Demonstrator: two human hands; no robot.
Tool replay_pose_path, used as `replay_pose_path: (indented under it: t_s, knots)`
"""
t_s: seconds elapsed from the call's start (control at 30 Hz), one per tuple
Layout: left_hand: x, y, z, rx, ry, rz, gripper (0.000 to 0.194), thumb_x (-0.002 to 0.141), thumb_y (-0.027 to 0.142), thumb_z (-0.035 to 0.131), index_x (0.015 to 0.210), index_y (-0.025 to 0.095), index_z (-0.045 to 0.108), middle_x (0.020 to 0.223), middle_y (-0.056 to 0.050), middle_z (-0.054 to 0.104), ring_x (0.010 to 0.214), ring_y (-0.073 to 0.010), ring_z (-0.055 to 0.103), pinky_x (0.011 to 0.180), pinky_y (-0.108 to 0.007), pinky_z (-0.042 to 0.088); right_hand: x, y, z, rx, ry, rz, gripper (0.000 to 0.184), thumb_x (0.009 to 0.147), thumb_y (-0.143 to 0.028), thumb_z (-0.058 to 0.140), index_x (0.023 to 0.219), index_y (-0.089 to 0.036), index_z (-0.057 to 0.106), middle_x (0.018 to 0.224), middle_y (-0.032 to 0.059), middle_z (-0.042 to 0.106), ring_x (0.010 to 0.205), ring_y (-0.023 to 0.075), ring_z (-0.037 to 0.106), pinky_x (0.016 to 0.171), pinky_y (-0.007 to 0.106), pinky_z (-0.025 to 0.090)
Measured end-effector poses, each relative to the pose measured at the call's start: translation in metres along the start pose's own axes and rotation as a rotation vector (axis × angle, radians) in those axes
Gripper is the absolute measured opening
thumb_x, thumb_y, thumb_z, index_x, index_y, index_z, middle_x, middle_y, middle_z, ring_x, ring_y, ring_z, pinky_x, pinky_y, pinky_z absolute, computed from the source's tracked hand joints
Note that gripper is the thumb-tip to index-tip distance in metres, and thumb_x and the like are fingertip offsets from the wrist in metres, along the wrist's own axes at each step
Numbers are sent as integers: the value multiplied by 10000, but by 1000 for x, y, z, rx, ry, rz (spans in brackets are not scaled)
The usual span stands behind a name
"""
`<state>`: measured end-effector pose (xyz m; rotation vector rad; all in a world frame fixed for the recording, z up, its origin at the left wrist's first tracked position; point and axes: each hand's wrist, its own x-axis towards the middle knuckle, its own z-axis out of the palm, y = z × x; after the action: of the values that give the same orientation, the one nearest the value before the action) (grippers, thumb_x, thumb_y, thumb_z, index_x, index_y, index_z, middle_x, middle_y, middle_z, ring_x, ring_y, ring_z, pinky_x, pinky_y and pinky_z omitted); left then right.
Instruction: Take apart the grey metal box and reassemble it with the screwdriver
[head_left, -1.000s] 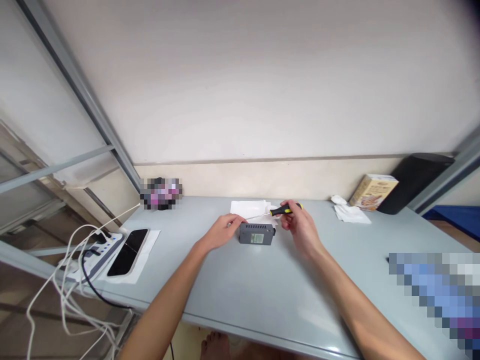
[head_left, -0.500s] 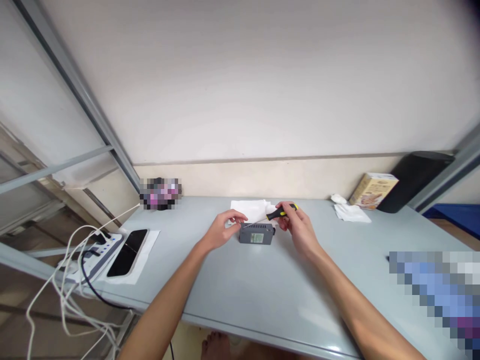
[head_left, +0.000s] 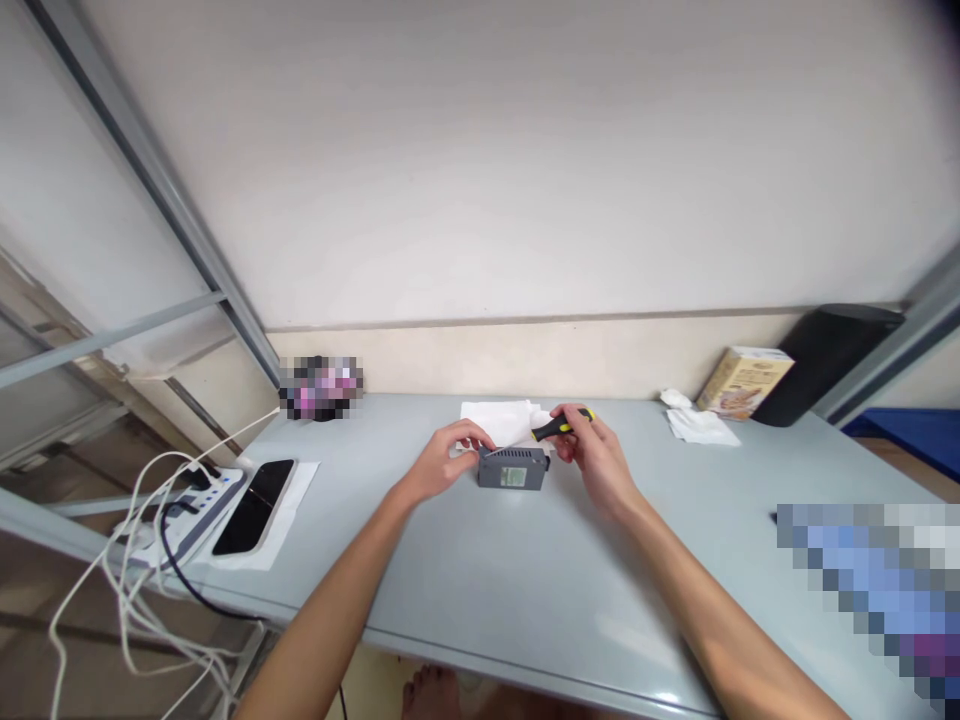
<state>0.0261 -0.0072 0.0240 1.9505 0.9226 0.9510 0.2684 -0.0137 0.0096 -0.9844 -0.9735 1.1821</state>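
Observation:
A small dark grey box (head_left: 531, 480) with vent slots along its top and a pale label on its front stands upright on the table. My left hand (head_left: 442, 465) is closed at its left end, fingertips on the upper left corner and thumb beside it. In my right hand (head_left: 600, 460) is a screwdriver (head_left: 553, 427) with a black and yellow handle. Its thin shaft points left across the top of the box toward my left fingertips; the exact place of the tip is hard to make out. A black part sticks out at the box's right end.
White paper (head_left: 495, 420) lies behind the box. On the left are a phone (head_left: 255, 507) and a power strip (head_left: 195, 515) with tangled cables. Crumpled tissue (head_left: 703, 426), a yellow carton (head_left: 744, 383) and a black cylinder (head_left: 825, 360) stand at the back right.
My left fingers have come down onto the box's upper left corner. The screwdriver has barely shifted, and the box stays in place.

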Motion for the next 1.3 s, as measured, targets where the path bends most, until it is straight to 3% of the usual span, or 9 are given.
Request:
replay_pose_path:
  t_s: [0.37,0.83,1.3]
  knots:
    - [2,-4,0,-36,-68,-43,285,767,134,544,979,165,733,1050,-81,720,950,-211,622,868,-319,472,2,4,-3,4,16,2,442,803,-647,776,866,-218,688,638,-20,574,553,109,431,516,254,334]
    - [1,-3,-1,-34,-58,-73,283,779,141,549,987,173,738,1075,-82,727,941,-208,625,846,-310,480,1,1,-1,-21,38,-12,482,754,-690,784,844,-228,681,620,-18,569,527,126,445,503,280,337]
    - [2,-6,-1,-28,-63,-64,276,776,144,565,989,169,739,1080,-88,738,960,-220,631,865,-324,488,2,2,-2,-8,12,-14,476,789,-683,769,869,-220,691,651,-10,608,540,116,451,511,271,348]
